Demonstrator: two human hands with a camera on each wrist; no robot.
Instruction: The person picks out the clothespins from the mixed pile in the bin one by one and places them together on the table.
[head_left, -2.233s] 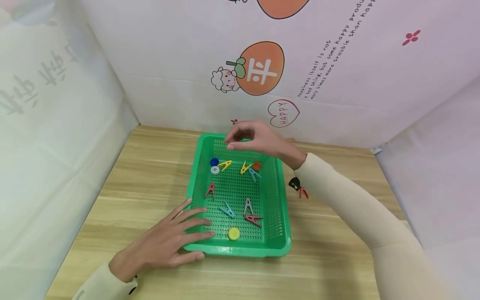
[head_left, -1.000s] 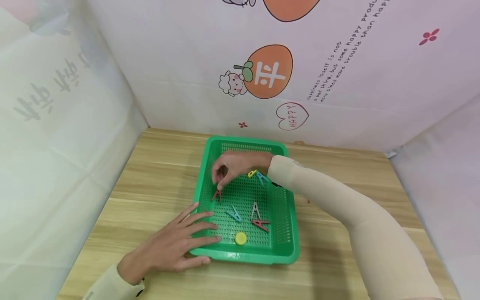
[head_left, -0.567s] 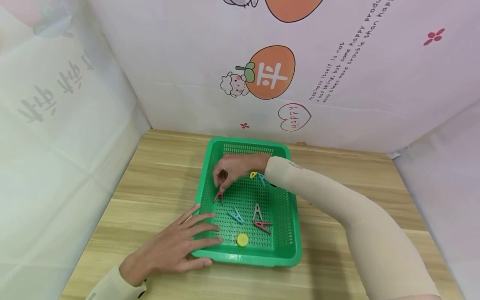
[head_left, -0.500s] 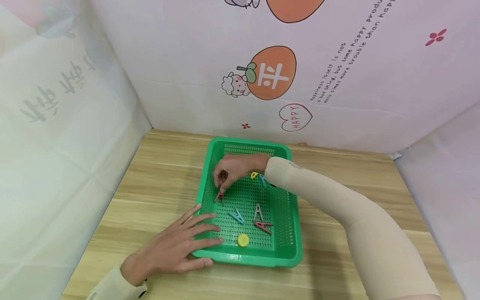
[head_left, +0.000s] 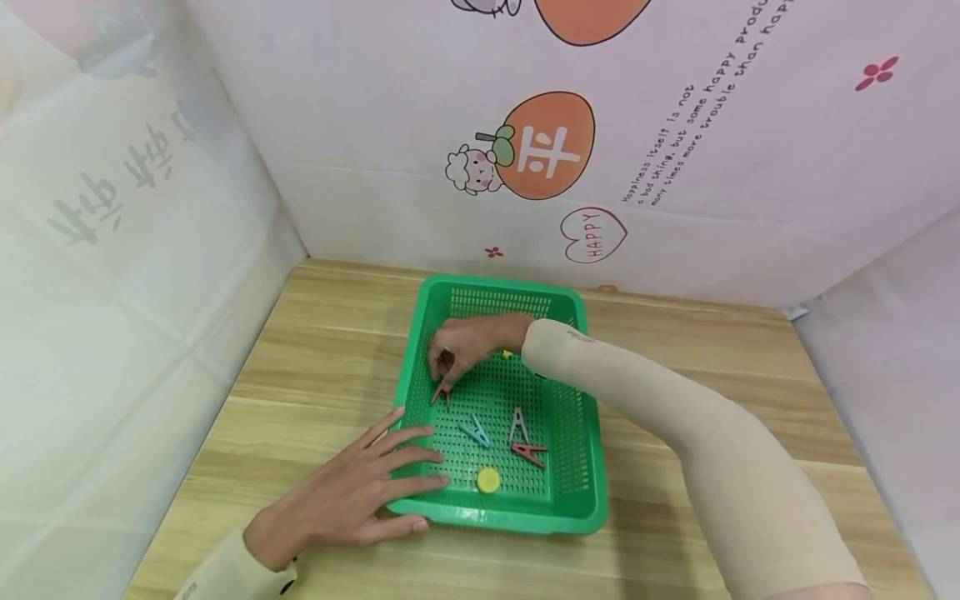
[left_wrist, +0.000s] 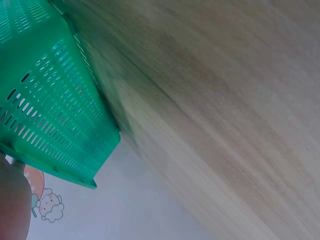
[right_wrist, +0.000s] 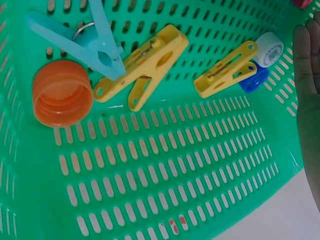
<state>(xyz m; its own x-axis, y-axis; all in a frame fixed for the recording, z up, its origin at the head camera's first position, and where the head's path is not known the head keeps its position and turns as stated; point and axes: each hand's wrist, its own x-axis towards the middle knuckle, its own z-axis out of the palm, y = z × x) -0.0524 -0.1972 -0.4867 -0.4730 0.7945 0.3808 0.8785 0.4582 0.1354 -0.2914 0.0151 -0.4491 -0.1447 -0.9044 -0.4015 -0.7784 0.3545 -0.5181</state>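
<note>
A green plastic basket (head_left: 498,527) with slotted walls stands on the table. Inside it, toward the left wall, my right hand (head_left: 461,344) pinches a red clothespin (head_left: 442,395) by its upper end, legs pointing down. My left hand (head_left: 352,487) lies over the basket's front left corner, fingers spread and straight across the rim. On the basket floor lie a light blue clothespin (head_left: 475,432), a grey clothespin (head_left: 518,425), a second red clothespin (head_left: 529,453) and a yellow bottle cap (head_left: 487,480).
The right wrist view shows the basket's far end: an orange cap (right_wrist: 62,93), a teal clothespin (right_wrist: 87,45), two yellow clothespins (right_wrist: 145,65), a white cap (right_wrist: 269,49) and a blue cap (right_wrist: 254,78). White printed sheets (head_left: 360,167) wall the wooden table (head_left: 300,350).
My right hand has come down from above the basket's far rim to the red clothespin at the left. My left hand has stayed on the rim. The head view has shifted a little.
</note>
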